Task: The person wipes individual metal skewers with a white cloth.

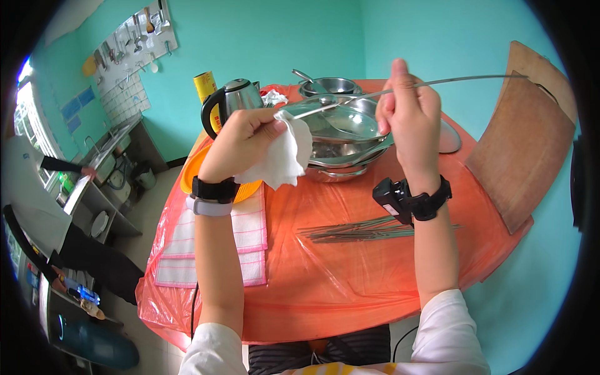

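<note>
My left hand (236,145) pinches a white paper tissue (283,159) against one end of a long, thin metal skewer (461,79). Farther along the same skewer, my right hand (415,112) grips it with fingers curled and thumb pointing up. The skewer spans both hands above the table and its far end reaches out to the right. More metal skewers lie in a loose bundle (347,230) on the orange plastic table cover (328,281), below my right wrist. A glass pot lid (356,122) rests on stacked steel pots (337,173) behind my hands.
Folded pink-striped cloths (251,225) and an orange plastic basket (190,171) lie at left. An electric kettle (241,98) stands behind them. Brown boards (520,150) lean against the right wall. A person (40,197) stands at the counter on the far left.
</note>
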Motion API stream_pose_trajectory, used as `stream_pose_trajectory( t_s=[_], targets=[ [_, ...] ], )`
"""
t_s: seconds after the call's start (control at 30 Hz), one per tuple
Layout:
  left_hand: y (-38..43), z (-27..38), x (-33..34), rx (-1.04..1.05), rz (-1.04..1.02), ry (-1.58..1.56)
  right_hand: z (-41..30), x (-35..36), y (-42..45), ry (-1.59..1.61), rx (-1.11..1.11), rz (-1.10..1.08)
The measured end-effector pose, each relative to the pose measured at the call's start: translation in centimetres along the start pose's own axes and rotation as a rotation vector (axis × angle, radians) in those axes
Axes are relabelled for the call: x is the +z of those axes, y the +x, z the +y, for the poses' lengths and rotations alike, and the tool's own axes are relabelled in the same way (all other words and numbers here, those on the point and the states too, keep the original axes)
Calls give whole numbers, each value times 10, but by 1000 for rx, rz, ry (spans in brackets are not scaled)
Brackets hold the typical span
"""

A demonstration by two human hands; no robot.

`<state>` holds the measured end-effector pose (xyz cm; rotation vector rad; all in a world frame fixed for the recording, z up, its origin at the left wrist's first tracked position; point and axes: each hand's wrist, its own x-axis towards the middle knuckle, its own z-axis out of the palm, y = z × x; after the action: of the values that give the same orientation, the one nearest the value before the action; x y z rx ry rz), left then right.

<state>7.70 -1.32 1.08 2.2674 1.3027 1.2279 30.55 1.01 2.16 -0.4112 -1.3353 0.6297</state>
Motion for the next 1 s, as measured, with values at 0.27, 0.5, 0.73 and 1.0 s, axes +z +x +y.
stream_pose_trajectory(
  t_s=[0.27,0.5,0.73,1.0],
  targets=[
    [3,-24,-18,175,378,-72,-8,-19,8,-71,11,-79],
    [0,39,44,337,74,242,6,4,-10,-310,92,-375],
    [5,20,27,334,286,328,-5,8,-14,-248,100,-389],
    [-12,-48,-59,-195,456,385,-14,0,-14,-471,-88,-459]
  ],
)
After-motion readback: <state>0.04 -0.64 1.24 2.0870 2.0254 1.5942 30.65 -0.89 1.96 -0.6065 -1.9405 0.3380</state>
